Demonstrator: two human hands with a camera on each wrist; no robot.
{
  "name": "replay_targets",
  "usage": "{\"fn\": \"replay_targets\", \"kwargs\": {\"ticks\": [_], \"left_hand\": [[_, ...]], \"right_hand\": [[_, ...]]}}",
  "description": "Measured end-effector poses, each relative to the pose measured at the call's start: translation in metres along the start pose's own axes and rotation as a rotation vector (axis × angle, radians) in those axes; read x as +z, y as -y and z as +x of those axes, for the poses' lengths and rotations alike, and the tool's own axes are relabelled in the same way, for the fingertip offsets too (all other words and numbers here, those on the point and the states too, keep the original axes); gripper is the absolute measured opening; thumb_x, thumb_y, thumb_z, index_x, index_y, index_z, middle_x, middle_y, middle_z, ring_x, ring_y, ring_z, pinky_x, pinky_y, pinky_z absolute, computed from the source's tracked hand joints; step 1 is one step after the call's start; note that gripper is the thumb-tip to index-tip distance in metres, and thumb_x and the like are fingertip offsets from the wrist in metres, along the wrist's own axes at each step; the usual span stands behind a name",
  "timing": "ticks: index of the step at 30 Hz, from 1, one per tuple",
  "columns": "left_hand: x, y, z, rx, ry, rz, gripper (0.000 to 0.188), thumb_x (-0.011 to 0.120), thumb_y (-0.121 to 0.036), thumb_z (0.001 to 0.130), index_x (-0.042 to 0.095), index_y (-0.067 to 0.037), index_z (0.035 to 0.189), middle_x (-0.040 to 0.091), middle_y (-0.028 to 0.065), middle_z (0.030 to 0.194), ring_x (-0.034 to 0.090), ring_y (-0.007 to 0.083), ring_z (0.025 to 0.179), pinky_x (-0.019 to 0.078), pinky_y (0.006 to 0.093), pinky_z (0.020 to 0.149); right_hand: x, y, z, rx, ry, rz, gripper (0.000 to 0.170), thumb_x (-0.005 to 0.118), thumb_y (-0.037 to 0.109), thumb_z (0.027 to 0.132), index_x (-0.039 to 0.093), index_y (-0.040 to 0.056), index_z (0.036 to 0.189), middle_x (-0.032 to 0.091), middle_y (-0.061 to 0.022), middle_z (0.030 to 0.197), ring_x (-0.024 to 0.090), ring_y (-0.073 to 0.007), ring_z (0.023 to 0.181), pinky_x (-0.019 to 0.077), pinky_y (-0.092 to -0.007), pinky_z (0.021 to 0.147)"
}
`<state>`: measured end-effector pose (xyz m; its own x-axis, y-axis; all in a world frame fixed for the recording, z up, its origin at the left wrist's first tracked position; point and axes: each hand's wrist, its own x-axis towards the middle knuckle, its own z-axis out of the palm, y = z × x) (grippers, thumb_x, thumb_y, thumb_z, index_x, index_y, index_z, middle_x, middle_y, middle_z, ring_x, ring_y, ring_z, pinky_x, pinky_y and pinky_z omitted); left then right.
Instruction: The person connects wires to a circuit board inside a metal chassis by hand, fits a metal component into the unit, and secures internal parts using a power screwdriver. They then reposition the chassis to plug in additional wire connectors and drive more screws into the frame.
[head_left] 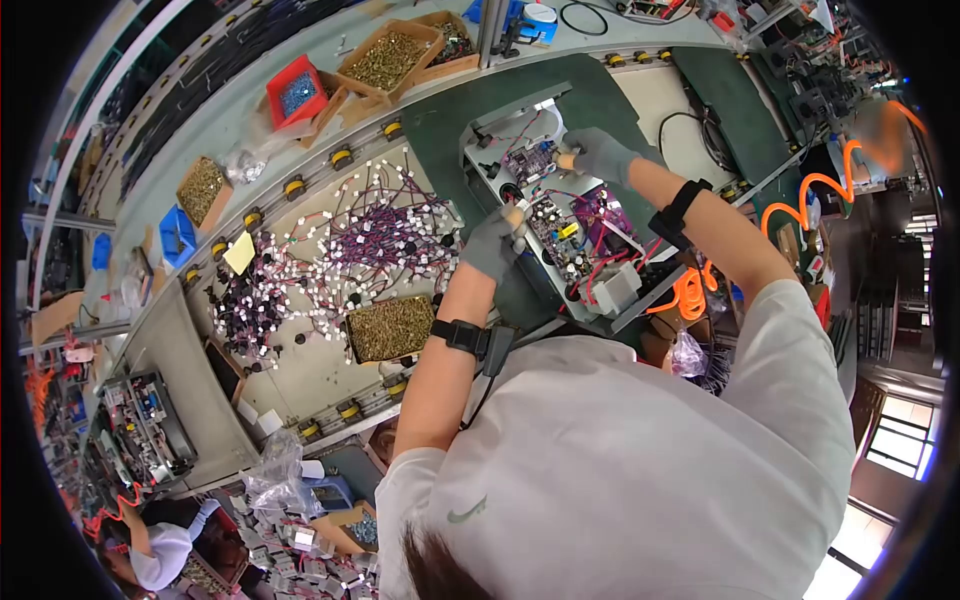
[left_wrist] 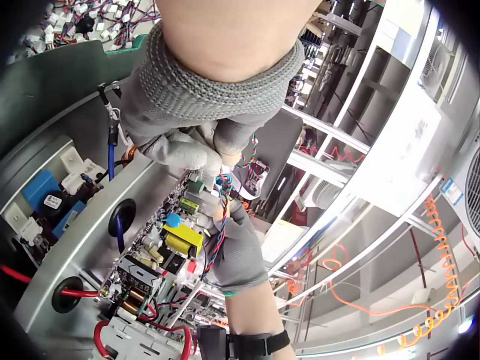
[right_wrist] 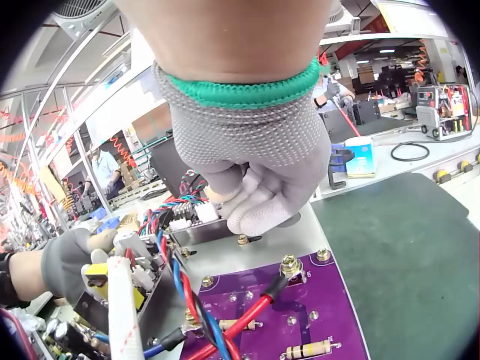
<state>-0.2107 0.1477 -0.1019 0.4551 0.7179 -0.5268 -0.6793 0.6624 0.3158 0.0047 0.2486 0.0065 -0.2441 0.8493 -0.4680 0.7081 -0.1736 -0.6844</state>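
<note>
An electronics chassis point(head_left: 480, 165) lies tilted on the green mat, its circuit boards and wires exposed. My left hand point(head_left: 492, 245), in a grey glove with bare thumb tip, has curled fingers at the near edge of the power board point(left_wrist: 180, 240), beside twisted wires point(left_wrist: 217, 244). At the far end, my gloved right hand point(head_left: 598, 157) curls its fingers by the control board point(head_left: 530, 160), close to a white connector point(right_wrist: 206, 212). The fingers hide what either hand pinches, so I cannot tell. A purple board point(right_wrist: 285, 315) with red and blue leads sits beside the right hand.
Loose wire harnesses point(head_left: 390, 235) spread left of the chassis, with a box of brass-coloured parts point(head_left: 390, 330) among them. A red bin point(head_left: 297, 92) and cardboard boxes line the back shelf. An orange coiled hose point(head_left: 690, 295) hangs at the right.
</note>
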Motion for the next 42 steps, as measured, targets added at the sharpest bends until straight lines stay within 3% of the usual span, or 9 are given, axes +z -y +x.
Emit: {"fn": "replay_targets", "kwargs": {"ticks": [9, 13, 18, 21, 25, 33, 35, 39, 42], "left_hand": [[0.009, -0.005, 0.001, 0.026, -0.032, 0.026, 0.043, 0.051, 0.000, 0.077, 0.044, -0.011, 0.119, 0.061, 0.0108, 0.097, 0.057, 0.0128, 0.062, 0.0503, 0.0221, 0.046], [0.018, -0.009, -0.011, 0.078, -0.018, -0.004, 0.037, 0.052, 0.001, 0.078, 0.047, -0.009, 0.114, 0.060, 0.0085, 0.088, 0.055, 0.0104, 0.059, 0.0486, 0.0206, 0.044], [0.026, 0.008, -0.013, 0.065, -0.133, -0.109, 0.021, 0.060, -0.009, 0.081, 0.057, -0.005, 0.101, 0.060, 0.0040, 0.082, 0.053, 0.0075, 0.058, 0.0460, 0.0190, 0.047], [0.030, 0.017, -0.013, 0.102, -0.217, -0.149, 0.024, 0.052, -0.001, 0.081, 0.055, -0.004, 0.105, 0.058, 0.0060, 0.089, 0.054, 0.0116, 0.069, 0.0483, 0.0243, 0.059], [0.014, 0.014, -0.023, 0.171, 0.140, -0.064, 0.038, 0.049, 0.007, 0.078, 0.054, -0.003, 0.114, 0.055, 0.0045, 0.112, 0.055, 0.0141, 0.087, 0.0486, 0.0229, 0.069], [-0.007, 0.003, -0.020, 0.235, -0.318, 0.597, 0.043, 0.061, -0.012, 0.081, 0.051, -0.004, 0.123, 0.059, 0.0093, 0.109, 0.056, 0.0106, 0.079, 0.0467, 0.0239, 0.067], [0.007, 0.002, -0.018, 0.647, -0.364, 0.757, 0.060, 0.070, -0.018, 0.076, 0.045, -0.003, 0.128, 0.057, 0.0115, 0.114, 0.057, 0.0149, 0.083, 0.0473, 0.0280, 0.075], [0.011, -0.003, 0.005, 0.515, -0.396, 1.057, 0.081, 0.076, -0.024, 0.070, 0.035, -0.001, 0.135, 0.051, 0.0152, 0.124, 0.056, 0.0170, 0.093, 0.0453, 0.0271, 0.081], [0.009, -0.007, 0.012, 0.420, -0.293, 0.984, 0.077, 0.076, -0.025, 0.069, 0.038, -0.001, 0.131, 0.055, 0.0136, 0.114, 0.058, 0.0183, 0.088, 0.0468, 0.0282, 0.080]], "right_hand": [[0.001, -0.001, 0.004, -0.014, 0.014, -0.202, 0.018, 0.061, 0.015, 0.082, 0.061, 0.0057, 0.097, 0.060, -0.0081, 0.089, 0.062, -0.0174, 0.067, 0.0507, -0.0314, 0.061], [0.033, 0.070, -0.041, -0.204, -0.400, -0.790, 0.028, 0.055, 0.031, 0.084, 0.060, 0.0091, 0.100, 0.063, -0.0120, 0.092, 0.062, -0.0319, 0.084, 0.0495, -0.0414, 0.073], [0.063, 0.098, -0.040, -0.012, 0.130, -0.907, 0.044, 0.054, 0.045, 0.080, 0.062, 0.0056, 0.098, 0.065, -0.0153, 0.090, 0.063, -0.0312, 0.085, 0.0492, -0.0403, 0.075], [0.066, 0.116, -0.042, 0.019, 0.086, -0.896, 0.049, 0.056, 0.047, 0.078, 0.062, 0.0011, 0.095, 0.064, -0.0192, 0.088, 0.063, -0.0312, 0.085, 0.0490, -0.0401, 0.075], [0.063, 0.105, -0.010, 0.058, 0.244, -0.971, 0.048, 0.060, 0.043, 0.076, 0.065, -0.0031, 0.089, 0.064, -0.0213, 0.088, 0.063, -0.0324, 0.084, 0.0485, -0.0389, 0.075], [0.064, 0.116, 0.001, -0.392, 0.356, -1.550, 0.018, 0.062, 0.022, 0.075, 0.068, 0.0072, 0.084, 0.065, -0.0112, 0.093, 0.062, -0.0278, 0.091, 0.0488, -0.0426, 0.076], [0.058, 0.102, 0.009, -0.636, 0.306, -1.579, 0.016, 0.064, 0.020, 0.073, 0.067, 0.0094, 0.085, 0.064, -0.0073, 0.096, 0.060, -0.0255, 0.094, 0.0487, -0.0421, 0.075], [0.032, 0.073, 0.012, -1.130, 0.033, -1.382, 0.026, 0.061, 0.010, 0.069, 0.062, 0.0151, 0.094, 0.055, -0.0007, 0.095, 0.054, -0.0193, 0.093, 0.0430, -0.0315, 0.078], [0.029, 0.065, -0.006, -0.982, -0.021, -1.408, 0.026, 0.059, 0.007, 0.068, 0.062, 0.0147, 0.092, 0.056, -0.0014, 0.094, 0.056, -0.0208, 0.090, 0.0451, -0.0342, 0.074]]}}
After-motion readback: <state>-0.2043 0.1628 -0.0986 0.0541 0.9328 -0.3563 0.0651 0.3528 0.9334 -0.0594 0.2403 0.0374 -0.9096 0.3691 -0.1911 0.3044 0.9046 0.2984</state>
